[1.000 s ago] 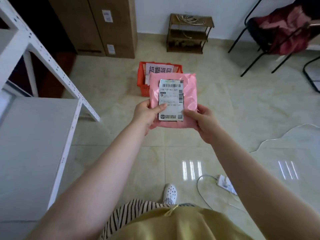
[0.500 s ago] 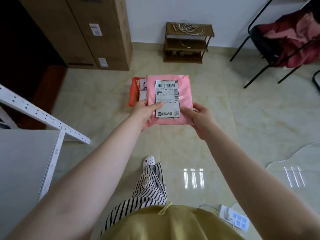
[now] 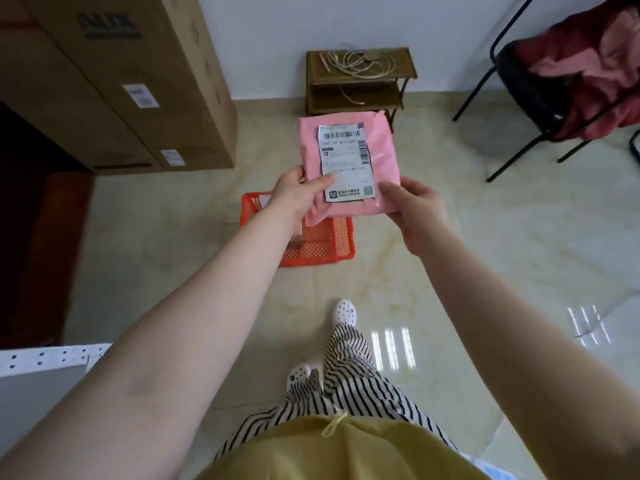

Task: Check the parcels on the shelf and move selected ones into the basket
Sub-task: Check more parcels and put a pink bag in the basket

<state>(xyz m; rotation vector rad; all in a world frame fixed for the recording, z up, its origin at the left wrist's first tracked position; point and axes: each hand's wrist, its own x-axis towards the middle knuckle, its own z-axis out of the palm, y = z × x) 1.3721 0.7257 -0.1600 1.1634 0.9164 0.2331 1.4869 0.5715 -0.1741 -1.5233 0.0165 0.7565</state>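
Observation:
A pink parcel (image 3: 382, 150) with a white barcode label facing up is held in both hands at chest height. My left hand (image 3: 298, 194) pinches its lower left corner, thumb on the label. My right hand (image 3: 414, 206) grips the lower right edge, thumb on top. Directly below the parcel, an orange mesh basket (image 3: 323, 244) stands on the tiled floor; my left forearm and the parcel hide most of its inside. Only a corner of the white shelf (image 3: 45, 362) shows at the lower left.
Tall cardboard boxes (image 3: 131, 81) lean against the wall at the left. A small wooden rack (image 3: 360, 81) with cords stands behind the basket. A black chair (image 3: 554, 81) with red cloth is at the right. My feet in white clogs (image 3: 344, 311) are just short of the basket.
I have stepped closer to the basket, which now lies under the parcel. The shelf has slid away to the lower left. Both hands keep the same hold on the parcel.

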